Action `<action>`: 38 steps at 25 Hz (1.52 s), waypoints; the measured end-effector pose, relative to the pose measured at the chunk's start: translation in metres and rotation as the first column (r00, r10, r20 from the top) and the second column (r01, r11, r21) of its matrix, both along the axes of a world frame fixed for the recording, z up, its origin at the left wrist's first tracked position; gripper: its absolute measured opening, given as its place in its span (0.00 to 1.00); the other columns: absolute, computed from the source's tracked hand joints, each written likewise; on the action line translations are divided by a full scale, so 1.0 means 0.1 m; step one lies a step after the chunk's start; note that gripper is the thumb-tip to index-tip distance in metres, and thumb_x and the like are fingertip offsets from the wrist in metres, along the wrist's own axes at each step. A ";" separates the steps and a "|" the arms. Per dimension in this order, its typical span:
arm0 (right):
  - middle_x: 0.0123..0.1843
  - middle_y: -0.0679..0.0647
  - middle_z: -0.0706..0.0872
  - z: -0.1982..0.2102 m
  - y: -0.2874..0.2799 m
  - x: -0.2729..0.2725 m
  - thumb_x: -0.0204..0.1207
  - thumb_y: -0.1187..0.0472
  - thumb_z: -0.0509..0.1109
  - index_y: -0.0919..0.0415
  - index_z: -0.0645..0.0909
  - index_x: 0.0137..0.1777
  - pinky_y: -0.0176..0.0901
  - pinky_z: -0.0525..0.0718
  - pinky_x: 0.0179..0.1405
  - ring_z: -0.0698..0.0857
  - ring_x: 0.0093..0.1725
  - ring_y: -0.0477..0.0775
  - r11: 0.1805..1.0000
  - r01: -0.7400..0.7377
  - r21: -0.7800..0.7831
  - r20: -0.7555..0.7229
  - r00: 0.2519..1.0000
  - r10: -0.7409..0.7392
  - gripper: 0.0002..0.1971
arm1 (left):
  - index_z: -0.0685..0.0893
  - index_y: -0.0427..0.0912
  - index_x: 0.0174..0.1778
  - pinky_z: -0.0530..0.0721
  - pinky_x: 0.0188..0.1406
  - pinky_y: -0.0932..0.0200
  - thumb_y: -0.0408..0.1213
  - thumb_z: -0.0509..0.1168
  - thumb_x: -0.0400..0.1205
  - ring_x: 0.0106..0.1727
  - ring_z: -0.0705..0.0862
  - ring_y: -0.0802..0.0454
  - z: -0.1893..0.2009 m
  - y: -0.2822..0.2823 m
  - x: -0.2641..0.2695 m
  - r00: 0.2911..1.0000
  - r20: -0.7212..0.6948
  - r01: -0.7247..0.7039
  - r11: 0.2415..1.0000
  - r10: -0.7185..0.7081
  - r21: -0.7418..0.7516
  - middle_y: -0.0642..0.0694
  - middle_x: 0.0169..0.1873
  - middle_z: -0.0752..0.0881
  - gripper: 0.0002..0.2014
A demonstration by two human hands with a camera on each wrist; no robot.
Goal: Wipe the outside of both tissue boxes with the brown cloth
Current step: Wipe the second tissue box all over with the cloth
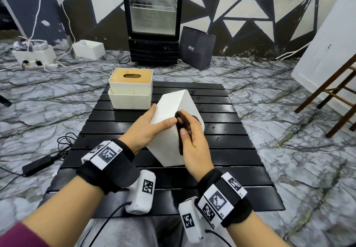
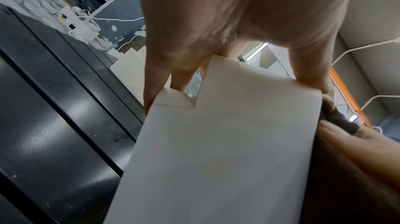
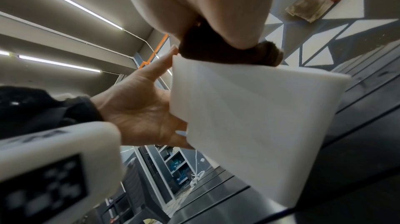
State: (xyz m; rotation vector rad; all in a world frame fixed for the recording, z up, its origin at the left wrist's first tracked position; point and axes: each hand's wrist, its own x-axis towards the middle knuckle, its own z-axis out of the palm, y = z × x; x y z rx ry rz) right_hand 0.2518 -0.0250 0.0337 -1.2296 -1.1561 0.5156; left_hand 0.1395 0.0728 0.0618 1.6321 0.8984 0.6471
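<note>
A plain white tissue box (image 1: 173, 104) stands tilted on one edge on the black slatted table (image 1: 221, 150). My left hand (image 1: 154, 123) grips its left side, thumb across the upper face. My right hand (image 1: 189, 131) holds the brown cloth (image 1: 180, 140) bunched against the box's right face. The left wrist view shows the box (image 2: 216, 150) under my left hand (image 2: 216, 22), with the cloth (image 2: 337, 118) at its right edge. In the right wrist view the cloth (image 3: 207, 48) sits on the box's top edge (image 3: 249, 116). The second tissue box (image 1: 130, 90), white with a wooden slotted lid, stands at the table's far left.
A glass-door fridge (image 1: 153, 15) and a dark paper bag (image 1: 196, 48) stand against the wall behind the table. A wooden stool (image 1: 337, 96) is at the right. Cables and a power strip (image 1: 38, 64), a white box (image 1: 89, 49) and a black adapter (image 1: 38, 164) lie on the floor to the left.
</note>
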 end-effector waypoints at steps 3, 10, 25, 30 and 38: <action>0.64 0.35 0.72 -0.02 -0.05 -0.05 0.75 0.61 0.55 0.40 0.68 0.65 0.39 0.67 0.75 0.70 0.72 0.46 1.000 0.004 0.022 -0.005 1.000 -0.004 0.20 | 0.53 0.45 0.82 0.75 0.62 0.64 0.67 0.69 0.52 0.70 0.73 0.56 0.01 -0.03 0.00 1.000 0.002 -0.009 1.000 0.009 0.008 0.56 0.74 0.66 0.64; 0.62 0.40 0.73 0.09 0.21 0.14 0.80 0.71 0.55 0.51 0.69 0.67 0.29 0.68 0.69 0.74 0.66 0.42 0.999 -0.035 -0.020 0.006 0.999 0.035 0.20 | 0.57 0.45 0.81 0.78 0.59 0.66 0.60 0.74 0.59 0.62 0.77 0.64 0.05 -0.03 0.01 0.999 0.033 0.008 1.000 -0.007 -0.016 0.59 0.70 0.69 0.56; 0.61 0.35 0.72 -0.03 0.44 0.43 0.80 0.70 0.54 0.43 0.67 0.65 0.41 0.67 0.73 0.73 0.68 0.43 0.997 0.040 -0.058 0.027 0.999 -0.039 0.21 | 0.61 0.48 0.80 0.77 0.69 0.51 0.65 0.75 0.52 0.67 0.79 0.53 -0.01 0.02 0.02 1.000 0.025 -0.006 0.999 0.007 -0.043 0.52 0.71 0.75 0.60; 0.69 0.54 0.71 -0.33 0.48 0.64 0.80 0.69 0.53 0.36 0.68 0.64 0.56 0.65 0.77 0.71 0.70 0.48 0.962 0.170 -0.214 -0.022 0.984 -0.179 0.24 | 0.61 0.47 0.79 0.81 0.52 0.69 0.58 0.75 0.55 0.60 0.81 0.60 0.05 -0.05 0.03 0.998 0.062 -0.006 0.998 0.010 -0.066 0.56 0.64 0.78 0.55; 0.72 0.52 0.71 -0.28 0.19 0.37 0.80 0.69 0.54 0.31 0.70 0.59 0.53 0.67 0.76 0.73 0.70 0.44 0.977 0.132 -0.167 -0.182 0.970 -0.162 0.25 | 0.55 0.47 0.81 0.74 0.45 0.74 0.53 0.73 0.59 0.62 0.76 0.57 0.13 -0.17 0.11 1.000 0.025 -0.009 0.999 0.010 -0.047 0.56 0.65 0.71 0.54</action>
